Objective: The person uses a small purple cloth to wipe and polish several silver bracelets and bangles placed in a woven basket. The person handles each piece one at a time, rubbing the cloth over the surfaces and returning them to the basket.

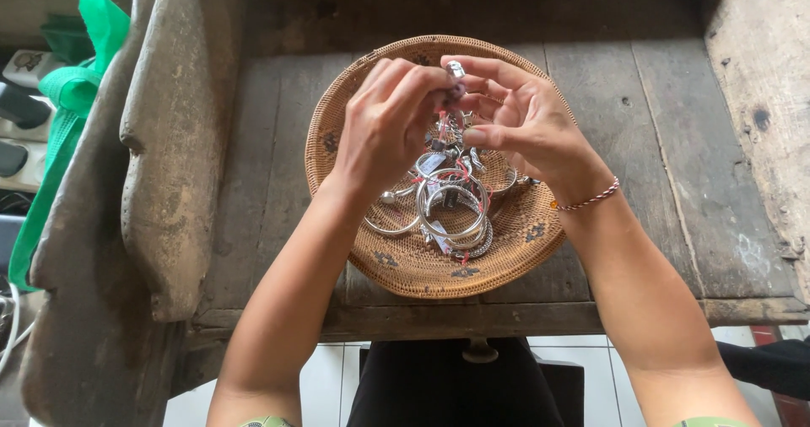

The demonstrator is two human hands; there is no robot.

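Both hands, the left hand (pixel 390 115) and right hand (pixel 523 119), pinch one small silver piece (pixel 456 70) above the woven basket (pixel 405 267). It looks mid-handling; a heap of silver bangles (pixel 451 203) remains in the basket on the desk (pixel 675 140).

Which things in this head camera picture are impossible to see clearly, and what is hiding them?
- Small silver piece pinched between left hand and right hand: the fingertips cover most of it, so its kind is unclear.
- Silver bangles in the woven basket: tangled together; count and tags too small to tell.
- Basket's far inside: hidden behind both hands.
- Green bag: cut off by the left edge and the wooden chair arm.
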